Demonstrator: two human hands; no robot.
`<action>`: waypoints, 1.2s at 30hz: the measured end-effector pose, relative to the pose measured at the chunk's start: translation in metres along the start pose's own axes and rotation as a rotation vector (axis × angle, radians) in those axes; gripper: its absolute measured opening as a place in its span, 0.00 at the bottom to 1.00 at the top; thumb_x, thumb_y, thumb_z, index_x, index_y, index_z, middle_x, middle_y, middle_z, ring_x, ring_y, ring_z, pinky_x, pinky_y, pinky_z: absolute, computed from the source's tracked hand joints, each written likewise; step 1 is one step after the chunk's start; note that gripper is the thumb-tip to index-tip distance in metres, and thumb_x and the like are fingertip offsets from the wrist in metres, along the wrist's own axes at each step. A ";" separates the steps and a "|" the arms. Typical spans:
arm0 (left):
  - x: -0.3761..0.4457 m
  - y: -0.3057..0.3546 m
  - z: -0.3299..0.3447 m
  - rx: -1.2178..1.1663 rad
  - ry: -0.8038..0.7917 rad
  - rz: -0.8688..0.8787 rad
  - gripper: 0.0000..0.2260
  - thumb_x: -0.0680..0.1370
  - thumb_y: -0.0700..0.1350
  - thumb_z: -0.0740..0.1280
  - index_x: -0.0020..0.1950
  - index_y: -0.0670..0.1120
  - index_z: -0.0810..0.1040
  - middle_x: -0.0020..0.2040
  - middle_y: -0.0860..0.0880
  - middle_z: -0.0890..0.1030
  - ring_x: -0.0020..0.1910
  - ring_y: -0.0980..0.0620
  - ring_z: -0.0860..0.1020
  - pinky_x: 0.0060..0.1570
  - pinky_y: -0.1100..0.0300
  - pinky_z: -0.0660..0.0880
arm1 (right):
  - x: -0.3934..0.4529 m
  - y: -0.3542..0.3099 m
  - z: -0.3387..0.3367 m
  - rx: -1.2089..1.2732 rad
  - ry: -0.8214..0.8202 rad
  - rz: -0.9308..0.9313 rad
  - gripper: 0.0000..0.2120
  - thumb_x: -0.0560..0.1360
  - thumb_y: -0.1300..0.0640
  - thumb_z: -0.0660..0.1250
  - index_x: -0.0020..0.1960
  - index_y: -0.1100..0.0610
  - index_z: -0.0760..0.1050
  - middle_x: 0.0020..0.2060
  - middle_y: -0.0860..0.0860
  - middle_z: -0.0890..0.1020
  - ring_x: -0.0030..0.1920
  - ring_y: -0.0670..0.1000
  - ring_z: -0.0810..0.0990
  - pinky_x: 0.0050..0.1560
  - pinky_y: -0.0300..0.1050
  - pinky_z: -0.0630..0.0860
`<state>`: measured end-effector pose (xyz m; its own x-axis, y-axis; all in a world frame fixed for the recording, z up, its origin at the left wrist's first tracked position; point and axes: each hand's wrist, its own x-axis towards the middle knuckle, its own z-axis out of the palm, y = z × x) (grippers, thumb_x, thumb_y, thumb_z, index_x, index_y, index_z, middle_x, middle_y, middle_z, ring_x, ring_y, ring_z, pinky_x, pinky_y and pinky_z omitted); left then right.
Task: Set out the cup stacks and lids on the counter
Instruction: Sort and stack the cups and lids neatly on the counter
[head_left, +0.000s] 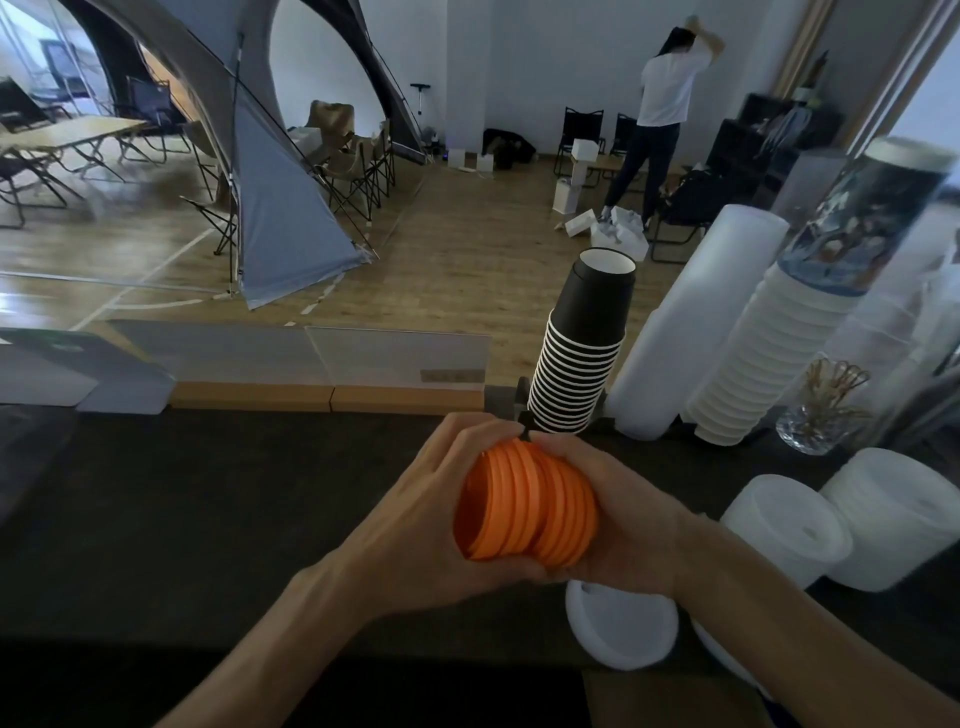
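Nearest item: stack of orange lids (527, 506), held on its side above the dark counter (208, 519), clasped from both ends. Left hand (441, 499) curls its fingers round the left end of the stack; right hand (613, 514) cups the right end, fingers wrapped over the top, the fingertips of both hands almost meeting at the far side. Judged light, thin plastic, smooth and inclined to slide apart or fan out, as the slightly skewed rims suggest; best taken with pressure on both end faces, or set down flat on the bottom lid before letting go. Counter: broad, dark, running across the view, with a low clear partition (400, 353) on a wooden base at its far edge. Next in size, at the right: tall sleeve of white cups (696, 322) leaning, beside it a ribbed white cup stack (763, 358) with a printed wrapped stack above it. Black cup stack (584, 353), white-rimmed, stands just behind the hands, mouth up. White lid stacks (841, 519), two wrapped bundles, rest at the right edge; further white lids (621, 623) lie below the right wrist. Small glass of stirrers (818, 415) stands near the ribbed stack. Beyond the counter: a tent, folding chairs, a person facing the wall.
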<state>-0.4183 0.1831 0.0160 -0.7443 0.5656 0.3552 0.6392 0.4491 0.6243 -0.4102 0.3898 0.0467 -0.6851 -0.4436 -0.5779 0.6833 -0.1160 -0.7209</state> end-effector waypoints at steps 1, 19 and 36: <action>0.001 0.000 0.000 0.005 -0.005 0.008 0.44 0.65 0.65 0.76 0.70 0.71 0.49 0.69 0.70 0.52 0.69 0.68 0.59 0.55 0.68 0.66 | 0.000 -0.001 0.001 -0.006 0.005 0.006 0.21 0.71 0.40 0.68 0.61 0.43 0.71 0.61 0.59 0.77 0.54 0.60 0.83 0.52 0.57 0.80; -0.003 -0.017 0.021 -0.140 0.097 -0.155 0.42 0.66 0.65 0.74 0.71 0.63 0.51 0.66 0.67 0.58 0.63 0.67 0.67 0.52 0.63 0.74 | 0.014 -0.010 0.004 -0.037 0.092 -0.008 0.24 0.71 0.31 0.60 0.59 0.46 0.70 0.60 0.59 0.77 0.57 0.61 0.81 0.51 0.60 0.81; 0.050 -0.041 0.018 0.225 0.023 -0.394 0.52 0.68 0.61 0.75 0.78 0.58 0.42 0.77 0.51 0.55 0.74 0.47 0.62 0.67 0.49 0.66 | 0.060 -0.011 -0.032 -0.441 0.307 -0.130 0.23 0.81 0.43 0.62 0.72 0.52 0.69 0.61 0.56 0.80 0.56 0.55 0.83 0.57 0.53 0.81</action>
<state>-0.4784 0.2052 -0.0046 -0.9415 0.3072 0.1383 0.3311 0.7676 0.5488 -0.4667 0.3935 0.0079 -0.8439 -0.1636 -0.5110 0.4628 0.2600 -0.8475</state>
